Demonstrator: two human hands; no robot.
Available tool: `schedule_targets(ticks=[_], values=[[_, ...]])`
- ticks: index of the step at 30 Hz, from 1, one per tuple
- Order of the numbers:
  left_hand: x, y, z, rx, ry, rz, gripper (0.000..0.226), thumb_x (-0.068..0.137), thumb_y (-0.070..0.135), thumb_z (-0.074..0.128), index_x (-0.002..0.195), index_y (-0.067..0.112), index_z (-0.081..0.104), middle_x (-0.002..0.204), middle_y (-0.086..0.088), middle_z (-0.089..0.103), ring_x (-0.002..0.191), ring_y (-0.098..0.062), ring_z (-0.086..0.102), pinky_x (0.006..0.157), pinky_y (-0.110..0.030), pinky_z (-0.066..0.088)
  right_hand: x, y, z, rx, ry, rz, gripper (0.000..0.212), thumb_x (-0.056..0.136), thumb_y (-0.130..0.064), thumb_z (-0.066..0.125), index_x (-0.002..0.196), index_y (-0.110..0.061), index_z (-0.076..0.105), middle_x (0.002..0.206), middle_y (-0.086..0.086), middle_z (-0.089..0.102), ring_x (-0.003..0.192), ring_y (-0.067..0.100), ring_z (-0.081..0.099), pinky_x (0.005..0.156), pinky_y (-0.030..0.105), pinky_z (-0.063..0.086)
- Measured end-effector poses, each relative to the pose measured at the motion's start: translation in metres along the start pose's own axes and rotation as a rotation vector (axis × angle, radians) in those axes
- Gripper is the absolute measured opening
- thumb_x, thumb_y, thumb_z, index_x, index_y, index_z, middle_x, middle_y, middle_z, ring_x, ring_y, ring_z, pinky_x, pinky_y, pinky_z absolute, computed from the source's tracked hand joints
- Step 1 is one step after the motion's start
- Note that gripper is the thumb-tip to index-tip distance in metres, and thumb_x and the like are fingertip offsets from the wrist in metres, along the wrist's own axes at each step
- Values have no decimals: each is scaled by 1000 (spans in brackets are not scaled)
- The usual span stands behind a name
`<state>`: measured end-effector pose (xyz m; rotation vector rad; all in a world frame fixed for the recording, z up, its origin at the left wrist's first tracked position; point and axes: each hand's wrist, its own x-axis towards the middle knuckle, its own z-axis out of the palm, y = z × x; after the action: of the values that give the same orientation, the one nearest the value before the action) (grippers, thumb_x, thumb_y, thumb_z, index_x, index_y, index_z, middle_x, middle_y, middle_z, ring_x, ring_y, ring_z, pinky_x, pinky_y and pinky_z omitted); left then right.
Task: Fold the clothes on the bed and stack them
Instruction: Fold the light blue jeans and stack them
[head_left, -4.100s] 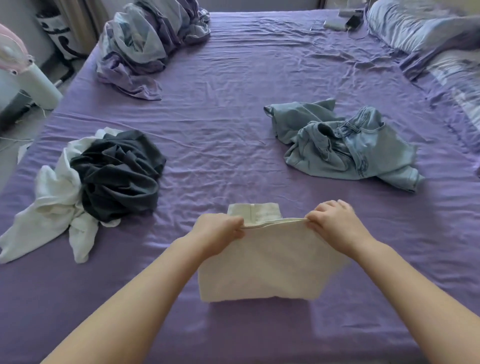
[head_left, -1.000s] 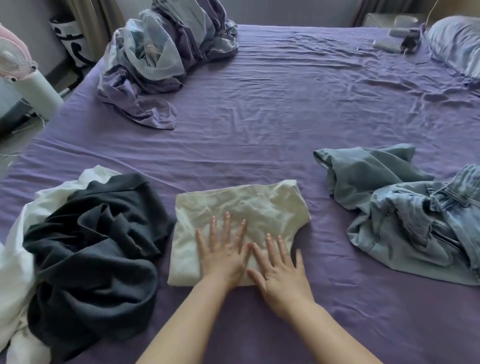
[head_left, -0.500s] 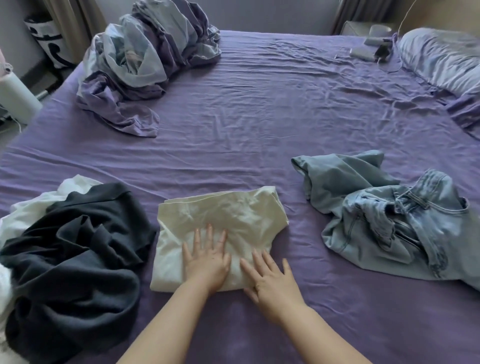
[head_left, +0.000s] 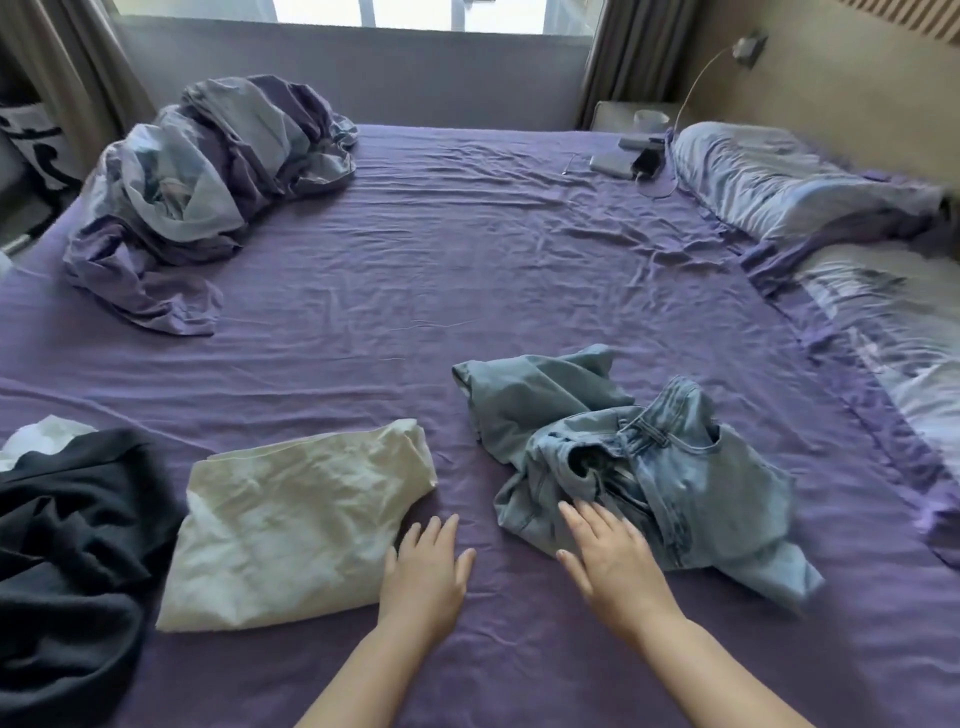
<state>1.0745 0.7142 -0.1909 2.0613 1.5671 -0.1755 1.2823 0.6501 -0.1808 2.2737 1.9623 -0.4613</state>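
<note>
Purple wrinkled bedsheet (head_left: 467, 291) fills the view ahead of me, with a window and curtains beyond it. A second ago both my palms were flat on the cream folded cloth garment (head_left: 296, 525), smoothing it; now they have come off it and shifted rightward. That tells me the cream piece is done and becomes the base of the stack, lying just left of my left hand (head_left: 423, 571).

My left hand rests open on bare sheet, fingers spread and empty, its edge just beside the cream fold. My right hand (head_left: 608, 561) is also open, holding nothing, fingers reaching onto the near edge of the crumpled light-blue denim jeans (head_left: 639, 457), which lie ahead and to the right of it with a greyer blue garment bunched behind them. I judge the jeans are next: they need shaking flat before any fold.

Far left of my hands sits the dark charcoal crumpled garment (head_left: 72, 551) over a white one (head_left: 44, 436), both unfolded. A lilac-and-grey bundled duvet (head_left: 208, 192) lies well ahead to the left, and patterned pillows (head_left: 810, 182) are off to the right.
</note>
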Motion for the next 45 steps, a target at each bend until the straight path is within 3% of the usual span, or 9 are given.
schedule_targets(ticks=[9,16,22,27,30,34,38,43,45], values=[[58,138,-13,-152,203,183,70,93,43,49,151,27,12,158,0,14,144,-15,14,115,-32,20,39,145,-41,-75,69,38,58,98,-40,32,150,-23,12,159,-1,7,146,17,3,117,38,12],[86,154,6,23,167,125,70,91,12,51,149,27,15,152,3,25,130,-22,28,105,-35,36,75,199,-33,13,-119,162,66,97,-44,40,150,-32,3,158,3,-14,145,30,-4,113,47,21],[77,156,5,-71,287,53,24,92,16,52,113,20,63,111,-1,66,103,-24,49,86,-36,45,67,207,-24,73,73,161,50,94,-21,50,141,-24,33,129,7,45,122,27,42,96,36,42],[55,189,-34,-319,384,68,16,94,22,51,97,10,60,95,-6,65,97,-27,55,78,-36,42,44,215,-56,58,164,87,23,92,-18,47,113,-20,56,113,2,55,112,24,51,87,33,41],[38,214,-73,-470,392,60,14,97,19,42,90,8,48,79,2,54,90,-31,56,66,-28,31,23,220,-83,64,191,58,20,89,-26,55,107,-20,60,116,0,50,115,22,45,87,31,41],[1,247,-135,-373,534,170,23,99,23,37,110,7,48,93,-7,55,89,-26,54,72,-29,34,-8,223,-125,184,199,-46,22,81,-31,67,97,-16,67,143,7,34,134,25,26,106,30,28],[-39,282,-199,-293,647,320,17,99,23,35,106,10,45,78,0,49,71,-20,47,66,-32,35,-42,215,-179,434,343,-4,19,78,-29,73,94,-19,69,156,4,13,138,27,19,107,32,23],[-94,310,-264,-240,625,473,12,100,22,34,103,11,39,63,2,43,59,-23,44,58,-35,31,-70,191,-255,485,445,-153,73,84,-20,68,143,-33,27,155,-15,-12,144,13,1,112,40,24],[-118,318,-283,-195,623,510,10,100,24,32,98,16,37,64,5,42,62,-21,44,60,-33,33,-78,178,-288,323,404,-198,72,85,-16,65,142,-34,26,157,-10,-4,146,18,-2,114,44,21]])
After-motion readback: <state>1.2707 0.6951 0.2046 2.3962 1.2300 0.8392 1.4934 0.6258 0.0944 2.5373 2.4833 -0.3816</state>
